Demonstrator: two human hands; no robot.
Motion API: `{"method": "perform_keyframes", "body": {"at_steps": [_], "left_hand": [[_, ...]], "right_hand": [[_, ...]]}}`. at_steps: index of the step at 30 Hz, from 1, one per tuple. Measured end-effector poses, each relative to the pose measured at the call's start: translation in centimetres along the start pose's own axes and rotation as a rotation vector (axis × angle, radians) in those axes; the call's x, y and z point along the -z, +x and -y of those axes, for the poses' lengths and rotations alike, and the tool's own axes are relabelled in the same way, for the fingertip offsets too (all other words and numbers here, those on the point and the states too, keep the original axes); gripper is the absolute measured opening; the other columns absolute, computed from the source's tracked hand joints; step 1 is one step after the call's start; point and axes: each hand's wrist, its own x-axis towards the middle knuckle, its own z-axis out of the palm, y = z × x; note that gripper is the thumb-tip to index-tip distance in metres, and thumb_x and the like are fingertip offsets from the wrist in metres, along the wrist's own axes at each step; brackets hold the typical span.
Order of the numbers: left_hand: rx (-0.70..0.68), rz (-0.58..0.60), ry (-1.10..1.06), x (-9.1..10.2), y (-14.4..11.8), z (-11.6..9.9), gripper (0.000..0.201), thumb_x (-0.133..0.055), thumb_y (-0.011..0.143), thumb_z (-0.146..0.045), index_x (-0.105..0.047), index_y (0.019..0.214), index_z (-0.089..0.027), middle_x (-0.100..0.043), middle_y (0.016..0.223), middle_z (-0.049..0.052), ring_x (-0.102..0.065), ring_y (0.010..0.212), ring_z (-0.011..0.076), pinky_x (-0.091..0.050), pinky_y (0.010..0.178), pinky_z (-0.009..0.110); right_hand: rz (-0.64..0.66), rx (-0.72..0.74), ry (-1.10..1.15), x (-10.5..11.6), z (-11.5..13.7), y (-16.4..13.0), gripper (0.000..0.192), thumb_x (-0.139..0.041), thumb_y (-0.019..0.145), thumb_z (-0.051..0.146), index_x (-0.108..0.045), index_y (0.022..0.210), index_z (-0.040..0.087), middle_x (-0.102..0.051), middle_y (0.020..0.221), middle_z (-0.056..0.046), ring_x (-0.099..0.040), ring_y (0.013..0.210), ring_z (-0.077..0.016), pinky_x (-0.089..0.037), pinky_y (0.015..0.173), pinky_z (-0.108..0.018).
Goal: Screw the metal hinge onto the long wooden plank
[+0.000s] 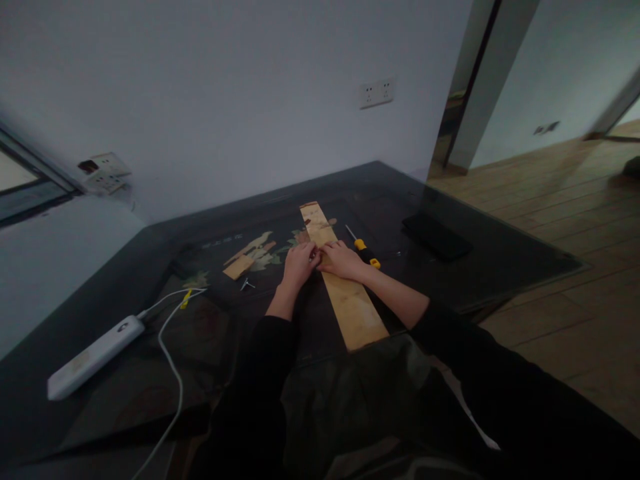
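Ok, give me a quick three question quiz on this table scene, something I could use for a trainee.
1. True or false: both hands rest on the plank.
2. What lies just right of the right hand? A) screwdriver B) power strip C) phone
3. Fill in: the small wood piece lies to the ____ of the left hand.

Key:
1. True; the two hands meet on the plank, fingertips together.
2. A; its yellow and black handle sits close beside that hand.
3. Left; it lies apart from the hand, on the dark table.
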Motion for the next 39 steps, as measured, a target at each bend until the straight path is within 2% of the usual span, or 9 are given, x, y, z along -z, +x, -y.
{"method": "perform_keyframes", "body": {"at_steps": [6,9,12,15,21,26,30,34,39], "left_hand": [[0.032,-0.009,0.029,-0.2,0.1,0.1,0.018,-0.052,0.094,-0.03,-0.061,0.081,-0.02,-0.068,0.084,0.006,-0.061,0.081,0.0205,-0.041,0.074,0.031],[-0.011,-0.013,-0.041,0.0,0.1,1.0,0.015,-0.057,0.091,-0.033,-0.064,0.089,-0.02,-0.068,0.086,0.006,-0.062,0.083,0.021,-0.044,0.075,0.031],[-0.081,0.001,-0.124,0.2,0.1,2.0,0.014,-0.061,0.088,-0.027,-0.067,0.099,-0.02,-0.07,0.091,0.005,-0.064,0.087,0.0211,-0.046,0.079,0.032],[-0.119,0.017,-0.159,0.0,0.3,2.5,0.012,-0.06,0.088,-0.02,-0.068,0.097,-0.02,-0.071,0.093,0.006,-0.065,0.088,0.0206,-0.048,0.083,0.033],[-0.07,-0.021,-0.121,-0.3,0.1,1.5,0.007,-0.058,0.09,-0.023,-0.065,0.091,-0.021,-0.071,0.087,0.005,-0.065,0.083,0.0201,-0.047,0.079,0.032],[0.026,-0.051,-0.064,-0.5,0.0,0.2,0.011,-0.055,0.092,-0.027,-0.06,0.085,-0.02,-0.069,0.079,0.004,-0.063,0.076,0.0194,-0.045,0.074,0.03],[0.052,-0.054,-0.063,-0.7,0.1,0.2,0.01,-0.056,0.092,-0.027,-0.06,0.085,-0.02,-0.069,0.079,0.004,-0.064,0.076,0.0189,-0.044,0.074,0.029],[-0.008,0.0,-0.163,-0.4,0.1,1.2,0.012,-0.056,0.091,-0.029,-0.063,0.089,-0.02,-0.069,0.081,0.004,-0.064,0.076,0.019,-0.047,0.072,0.029],[-0.091,0.031,-0.241,-0.3,0.2,2.4,0.016,-0.057,0.089,-0.022,-0.066,0.102,-0.02,-0.073,0.094,0.006,-0.067,0.087,0.0195,-0.05,0.082,0.031]], "right_hand": [[-0.01,0.002,-0.003,-0.3,-0.2,0.2,0.045,-0.065,0.088,0.045,-0.06,0.122,0.016,-0.058,0.133,-0.014,-0.047,0.126,-0.0303,-0.044,0.1,-0.043],[0.006,-0.002,-0.004,-0.2,-0.2,0.2,0.049,-0.065,0.088,0.046,-0.059,0.126,0.015,-0.057,0.136,-0.015,-0.045,0.128,-0.0313,-0.044,0.101,-0.043],[0.01,-0.008,-0.003,-0.1,-0.1,0.2,0.053,-0.064,0.089,0.046,-0.057,0.13,0.014,-0.055,0.139,-0.015,-0.045,0.129,-0.032,-0.043,0.102,-0.044],[0.009,-0.017,0.004,-0.1,0.0,0.2,0.055,-0.064,0.089,0.046,-0.056,0.132,0.013,-0.055,0.139,-0.015,-0.044,0.13,-0.0321,-0.043,0.103,-0.044],[0.009,-0.015,0.014,0.0,0.1,0.1,0.052,-0.065,0.088,0.044,-0.057,0.13,0.014,-0.055,0.138,-0.016,-0.044,0.13,-0.0319,-0.044,0.102,-0.045],[0.009,-0.012,0.005,0.1,0.1,0.0,0.049,-0.065,0.088,0.043,-0.058,0.127,0.014,-0.056,0.136,-0.016,-0.045,0.129,-0.0317,-0.045,0.101,-0.044],[-0.009,-0.015,0.012,-0.1,-0.1,0.1,0.047,-0.066,0.088,0.044,-0.059,0.125,0.016,-0.056,0.137,-0.014,-0.046,0.129,-0.0306,-0.045,0.1,-0.043],[-0.004,-0.001,0.008,-0.3,-0.2,0.2,0.049,-0.065,0.088,0.045,-0.058,0.126,0.015,-0.057,0.136,-0.014,-0.045,0.129,-0.0306,-0.044,0.101,-0.043],[-0.007,-0.007,0.007,-0.4,-0.3,0.2,0.053,-0.066,0.088,0.045,-0.056,0.13,0.015,-0.056,0.136,-0.016,-0.045,0.129,-0.0311,-0.044,0.101,-0.044]]}}
